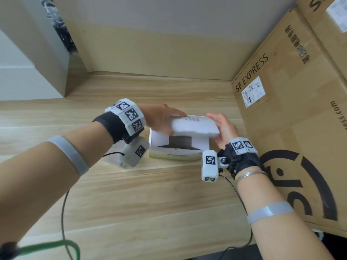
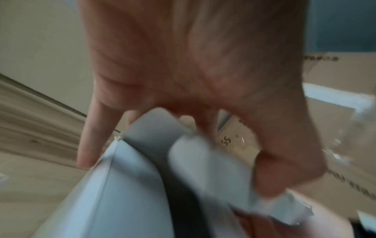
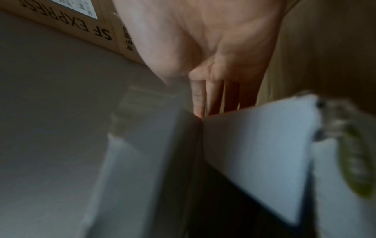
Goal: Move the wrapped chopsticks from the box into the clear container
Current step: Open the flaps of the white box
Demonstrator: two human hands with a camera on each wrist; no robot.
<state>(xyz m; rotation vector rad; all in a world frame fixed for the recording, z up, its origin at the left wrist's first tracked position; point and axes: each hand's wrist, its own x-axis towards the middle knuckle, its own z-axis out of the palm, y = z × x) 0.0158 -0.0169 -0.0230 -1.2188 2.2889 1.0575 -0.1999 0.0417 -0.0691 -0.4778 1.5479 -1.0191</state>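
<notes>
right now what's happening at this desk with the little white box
A person is working at a small white box on a wooden desk. The left hand and the right hand hold the box's lid flap from either side, raised above the opening. No chopsticks can be seen in the dark interior, and no clear container is plainly in view. Large SF Express cartons stand to the right.

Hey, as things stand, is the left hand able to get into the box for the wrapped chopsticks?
Probably not yet. The white lid hangs over the box opening, with the left hand and right hand both on it. No chopsticks show inside.
</notes>
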